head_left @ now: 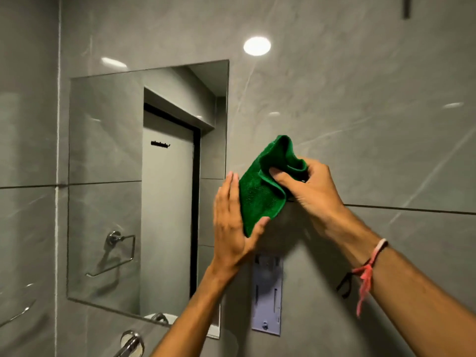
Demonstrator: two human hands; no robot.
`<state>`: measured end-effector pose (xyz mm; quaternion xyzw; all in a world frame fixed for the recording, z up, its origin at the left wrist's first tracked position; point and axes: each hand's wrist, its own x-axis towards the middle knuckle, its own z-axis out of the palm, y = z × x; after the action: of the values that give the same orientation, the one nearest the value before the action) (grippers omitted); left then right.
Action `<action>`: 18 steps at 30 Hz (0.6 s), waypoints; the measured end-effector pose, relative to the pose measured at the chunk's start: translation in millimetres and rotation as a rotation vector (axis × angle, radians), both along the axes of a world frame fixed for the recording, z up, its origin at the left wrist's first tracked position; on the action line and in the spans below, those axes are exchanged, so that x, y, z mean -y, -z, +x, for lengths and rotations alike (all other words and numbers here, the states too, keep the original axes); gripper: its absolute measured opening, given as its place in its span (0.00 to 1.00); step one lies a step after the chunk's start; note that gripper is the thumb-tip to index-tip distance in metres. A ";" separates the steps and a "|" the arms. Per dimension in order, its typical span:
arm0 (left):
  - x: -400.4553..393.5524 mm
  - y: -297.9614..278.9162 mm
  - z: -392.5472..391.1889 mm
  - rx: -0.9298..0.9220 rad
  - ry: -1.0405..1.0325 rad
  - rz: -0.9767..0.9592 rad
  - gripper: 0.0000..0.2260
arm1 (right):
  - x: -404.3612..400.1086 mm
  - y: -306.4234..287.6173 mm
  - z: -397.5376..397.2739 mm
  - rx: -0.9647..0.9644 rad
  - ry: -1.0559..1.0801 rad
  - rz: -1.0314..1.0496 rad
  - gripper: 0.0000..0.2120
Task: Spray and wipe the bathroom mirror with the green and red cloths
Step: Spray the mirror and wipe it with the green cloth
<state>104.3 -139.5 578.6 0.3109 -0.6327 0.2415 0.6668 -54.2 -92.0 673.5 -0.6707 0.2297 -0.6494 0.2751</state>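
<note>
Head view: both bare hands are raised in front of a grey, glossy tiled wall point(360, 112), just to the right of a frameless rectangular bathroom mirror point(108, 176). Between them is a crumpled dark green terry cloth point(260, 194). The right hand point(309, 191) pinches the cloth's upper folds, thumb pressed into the fabric and fingers curled closed around it. The left hand point(231, 220) is open and flat, fingers extended upward, its palm and thumb touching the cloth's lower left edge. A red and white thread bracelet point(371, 266) circles the right wrist. The mirror reflects a white door with a dark frame and a chrome towel ring. Below the hands, a pale rectangular plate point(266, 295) is fixed to the wall. A chrome tap fitting point(132, 342) shows at the bottom edge.
</note>
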 end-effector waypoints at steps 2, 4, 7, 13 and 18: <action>-14.8 -4.4 4.4 -0.078 0.090 0.128 0.34 | -6.7 8.4 -14.7 0.136 -0.060 0.042 0.07; -29.3 -9.6 6.5 -0.129 0.315 0.319 0.25 | -13.5 16.6 -32.5 0.261 -0.123 0.096 0.08; -42.4 -9.1 7.3 -0.139 0.701 0.681 0.22 | -26.6 35.3 -54.4 0.384 -0.176 0.190 0.12; -68.3 25.8 -20.9 -0.291 0.854 1.003 0.25 | -58.3 102.2 -112.8 0.477 -0.218 0.521 0.18; -84.6 90.2 -53.5 -0.217 0.786 1.286 0.22 | -75.5 189.5 -144.7 0.351 -0.007 0.776 0.36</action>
<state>50.8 -54.9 488.4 0.4123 -0.6438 -0.4619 0.4496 -198.9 -16.5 483.9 -0.3974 0.4044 -0.6183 0.5442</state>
